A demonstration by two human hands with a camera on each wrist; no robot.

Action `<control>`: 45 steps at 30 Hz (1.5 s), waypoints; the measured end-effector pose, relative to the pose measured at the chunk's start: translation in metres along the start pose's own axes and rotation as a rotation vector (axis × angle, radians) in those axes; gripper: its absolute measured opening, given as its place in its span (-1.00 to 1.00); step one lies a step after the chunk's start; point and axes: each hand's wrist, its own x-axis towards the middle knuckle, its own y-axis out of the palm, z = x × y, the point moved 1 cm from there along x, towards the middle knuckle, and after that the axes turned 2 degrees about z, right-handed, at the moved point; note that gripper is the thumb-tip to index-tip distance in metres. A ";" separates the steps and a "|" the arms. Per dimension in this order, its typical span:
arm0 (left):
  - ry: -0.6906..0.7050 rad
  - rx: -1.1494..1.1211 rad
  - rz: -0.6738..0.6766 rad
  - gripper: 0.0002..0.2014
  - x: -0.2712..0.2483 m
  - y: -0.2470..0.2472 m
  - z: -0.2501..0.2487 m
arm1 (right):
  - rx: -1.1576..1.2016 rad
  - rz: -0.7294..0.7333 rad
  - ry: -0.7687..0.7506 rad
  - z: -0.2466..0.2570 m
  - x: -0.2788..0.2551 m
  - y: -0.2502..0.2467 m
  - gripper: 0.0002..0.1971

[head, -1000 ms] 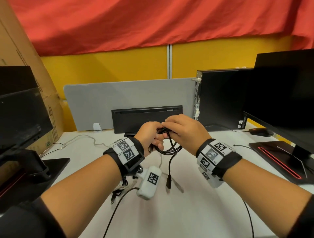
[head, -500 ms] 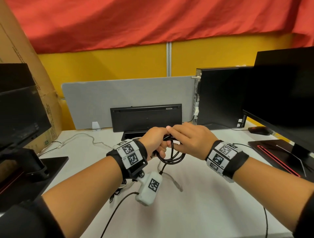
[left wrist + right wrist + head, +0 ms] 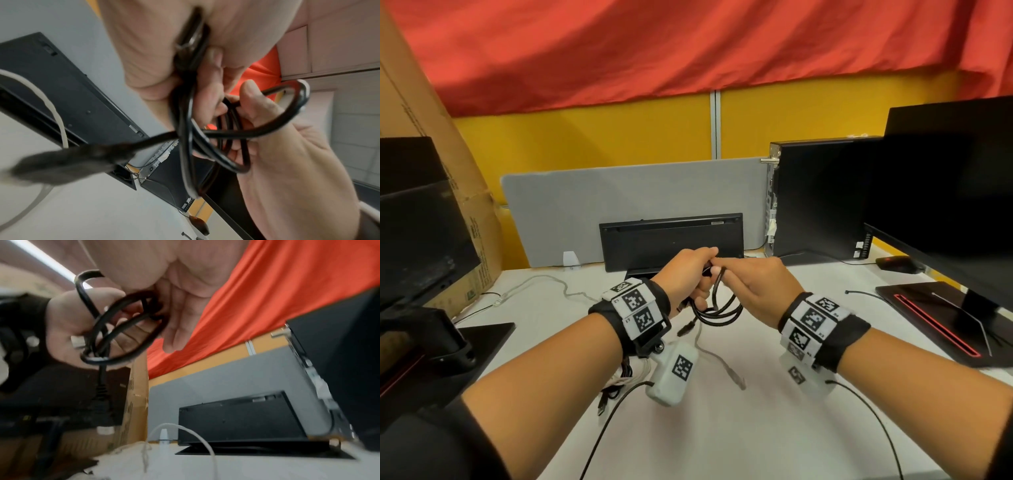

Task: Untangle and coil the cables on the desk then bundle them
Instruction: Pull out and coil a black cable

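Both hands (image 3: 722, 284) apparently hold black cable (image 3: 719, 310).

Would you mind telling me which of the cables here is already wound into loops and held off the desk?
The black cable, looped and held by both the left hand and right hand. The grey cable lies loose on the desk.

Black cable (image 3: 719, 310), white desk (image 3: 722, 428) (wristbands (image 3: 813, 322) checkered black-and-white).
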 end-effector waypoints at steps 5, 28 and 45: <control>0.102 0.032 0.095 -0.66 -0.005 -0.005 -0.005 | 0.587 -0.016 0.593 0.005 0.011 0.002 -0.59; 0.287 0.442 -0.297 -0.70 0.021 -0.019 0.000 | 1.213 -0.102 1.024 0.021 0.036 -0.020 -0.66; 0.245 0.475 -0.292 -0.66 0.013 -0.038 -0.002 | 0.096 0.130 0.492 -0.005 0.035 -0.031 -0.78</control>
